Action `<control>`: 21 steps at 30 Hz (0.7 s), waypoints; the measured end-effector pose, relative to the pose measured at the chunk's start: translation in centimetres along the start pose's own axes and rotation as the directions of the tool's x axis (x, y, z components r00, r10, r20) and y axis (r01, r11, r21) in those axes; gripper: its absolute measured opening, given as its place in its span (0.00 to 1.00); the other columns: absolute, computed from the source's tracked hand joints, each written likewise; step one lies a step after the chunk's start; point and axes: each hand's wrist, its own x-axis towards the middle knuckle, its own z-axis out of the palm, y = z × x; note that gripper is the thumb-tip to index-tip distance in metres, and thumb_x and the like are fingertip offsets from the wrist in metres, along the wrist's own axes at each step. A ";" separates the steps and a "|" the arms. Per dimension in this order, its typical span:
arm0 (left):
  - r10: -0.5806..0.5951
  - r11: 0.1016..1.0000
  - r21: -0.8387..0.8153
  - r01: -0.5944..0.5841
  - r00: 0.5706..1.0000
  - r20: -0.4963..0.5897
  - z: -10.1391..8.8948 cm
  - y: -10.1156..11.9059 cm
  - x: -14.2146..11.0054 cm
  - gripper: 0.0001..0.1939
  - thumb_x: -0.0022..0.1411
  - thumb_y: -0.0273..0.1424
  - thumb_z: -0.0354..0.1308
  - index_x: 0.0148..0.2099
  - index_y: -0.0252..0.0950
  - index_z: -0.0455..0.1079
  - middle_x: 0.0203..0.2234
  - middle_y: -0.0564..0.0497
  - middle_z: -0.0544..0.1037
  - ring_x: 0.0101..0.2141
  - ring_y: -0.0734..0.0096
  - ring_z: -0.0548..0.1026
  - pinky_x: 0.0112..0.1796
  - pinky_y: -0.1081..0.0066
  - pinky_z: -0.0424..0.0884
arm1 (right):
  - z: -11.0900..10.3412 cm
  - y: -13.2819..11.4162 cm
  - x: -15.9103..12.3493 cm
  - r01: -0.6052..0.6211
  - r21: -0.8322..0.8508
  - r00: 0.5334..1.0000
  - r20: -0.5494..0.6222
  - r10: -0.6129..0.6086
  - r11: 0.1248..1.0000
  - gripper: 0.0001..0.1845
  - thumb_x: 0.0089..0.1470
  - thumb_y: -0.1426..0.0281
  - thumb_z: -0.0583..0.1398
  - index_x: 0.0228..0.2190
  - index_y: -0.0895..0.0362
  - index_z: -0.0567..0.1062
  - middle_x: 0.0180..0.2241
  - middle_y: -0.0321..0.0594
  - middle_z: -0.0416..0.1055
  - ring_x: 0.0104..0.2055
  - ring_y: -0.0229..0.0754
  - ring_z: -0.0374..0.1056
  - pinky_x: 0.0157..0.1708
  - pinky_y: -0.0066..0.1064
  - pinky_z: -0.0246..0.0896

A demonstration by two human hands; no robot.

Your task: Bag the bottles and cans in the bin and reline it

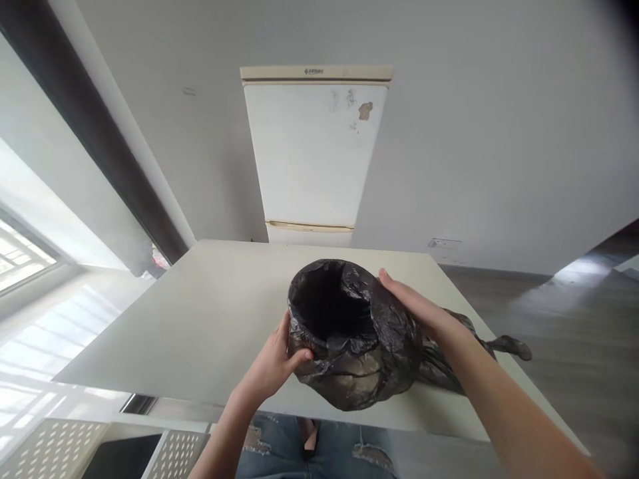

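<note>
A round trash can lined with a black garbage bag (397, 332) is tilted over the white table, its dark mouth towards me. The bag is folded over the rim and wrinkled down the outside, and something paler shows through at the front. My left hand (279, 356) grips the left side of the rim, thumb on the near face and fingers partly hidden. My right hand (412, 299) is closed against the far right side of the can, most of its fingers out of sight. Behind my right forearm lies another black plastic bag (439, 369) with a twisted end.
The white table (200, 326) spreads in front of me. Beyond it a white refrigerator (309, 153) stands against the grey wall. At the lower left are perforated light-coloured baskets (60, 442). A window (22, 246) is on the left, and grey floor (549, 319) shows on the right.
</note>
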 end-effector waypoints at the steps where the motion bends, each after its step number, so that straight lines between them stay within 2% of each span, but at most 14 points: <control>1: -0.022 1.000 0.013 0.022 1.000 -0.007 0.1 -0.2 -0.2 0.47 0.64 0.56 0.62 0.77 0.43 0.52 0.68 0.37 0.67 0.66 0.40 0.67 0.62 0.48 0.66 | 0.1 0.4 -0.4 -0.008 0.053 1.000 -0.010 0.009 0.999 0.33 0.63 0.39 0.55 0.51 0.50 0.81 0.51 0.47 0.80 0.54 0.56 0.76 0.55 0.46 0.73; 4: -0.049 0.997 0.059 0.051 0.998 -0.028 0.2 -0.7 -0.5 0.40 0.64 0.57 0.60 0.69 0.39 0.66 0.62 0.35 0.74 0.63 0.39 0.70 0.62 0.47 0.66 | -0.4 1.4 -1.3 -0.001 0.173 0.999 -0.053 0.010 0.985 0.21 0.60 0.47 0.65 0.40 0.51 0.82 0.41 0.44 0.81 0.43 0.50 0.77 0.45 0.39 0.74; 6: -0.037 0.995 0.094 0.040 0.999 -0.032 0.1 -0.9 -0.4 0.34 0.65 0.56 0.60 0.63 0.37 0.72 0.57 0.35 0.77 0.62 0.40 0.71 0.63 0.48 0.66 | -1.0 1.9 -1.7 0.037 0.236 0.997 -0.076 -0.019 0.971 0.17 0.57 0.52 0.69 0.32 0.53 0.79 0.34 0.39 0.78 0.35 0.43 0.73 0.37 0.32 0.71; 9: 0.001 0.989 0.149 0.004 0.999 -0.034 -0.2 -1.0 0.0 0.30 0.67 0.54 0.59 0.59 0.37 0.75 0.53 0.36 0.79 0.60 0.41 0.73 0.62 0.49 0.67 | -1.7 3.0 -1.7 0.106 0.343 0.982 -0.183 -0.044 0.933 0.20 0.54 0.54 0.72 0.28 0.55 0.75 0.27 0.34 0.72 0.28 0.36 0.65 0.28 0.26 0.61; 12: 0.053 0.981 0.186 -0.048 0.998 -0.022 -0.6 -0.7 0.5 0.28 0.70 0.51 0.56 0.61 0.37 0.75 0.51 0.37 0.80 0.57 0.44 0.75 0.60 0.51 0.70 | -1.6 4.7 -0.9 0.124 0.388 0.961 -0.277 -0.012 0.913 0.23 0.49 0.52 0.74 0.27 0.56 0.73 0.24 0.32 0.69 0.25 0.35 0.61 0.26 0.27 0.57; 15: 0.095 0.974 0.206 -0.095 0.995 0.010 -1.1 -0.4 0.9 0.26 0.73 0.49 0.51 0.59 0.38 0.76 0.49 0.38 0.81 0.54 0.47 0.77 0.58 0.52 0.73 | -1.0 6.8 0.0 0.104 0.271 0.956 -0.292 -0.021 0.957 0.24 0.47 0.50 0.73 0.28 0.56 0.74 0.25 0.35 0.71 0.27 0.38 0.64 0.29 0.30 0.61; 18: 0.148 0.967 0.202 -0.155 0.988 0.049 -1.6 -0.7 1.4 0.27 0.73 0.51 0.49 0.56 0.38 0.78 0.48 0.38 0.81 0.52 0.47 0.77 0.56 0.53 0.74 | -0.8 8.0 0.0 0.123 0.022 0.942 -0.317 -0.109 0.992 0.24 0.54 0.47 0.67 0.30 0.56 0.76 0.30 0.39 0.76 0.32 0.44 0.70 0.34 0.34 0.65; 20: 0.165 0.970 0.172 -0.173 0.984 0.060 -2.0 -1.5 1.7 0.30 0.72 0.54 0.48 0.54 0.38 0.79 0.45 0.39 0.82 0.50 0.47 0.78 0.55 0.53 0.74 | -0.8 8.1 -0.7 0.142 -0.152 0.915 -0.356 -0.188 0.978 0.23 0.60 0.47 0.62 0.34 0.55 0.77 0.36 0.42 0.78 0.38 0.47 0.73 0.39 0.36 0.67; 21: 0.159 0.975 0.148 -0.165 0.986 0.057 -2.2 -2.1 2.0 0.32 0.72 0.56 0.46 0.54 0.37 0.79 0.43 0.39 0.82 0.50 0.47 0.78 0.56 0.53 0.74 | -0.8 8.1 -1.4 0.141 -0.232 0.887 -0.403 -0.227 0.962 0.23 0.61 0.47 0.61 0.37 0.55 0.78 0.38 0.43 0.79 0.40 0.48 0.73 0.41 0.37 0.68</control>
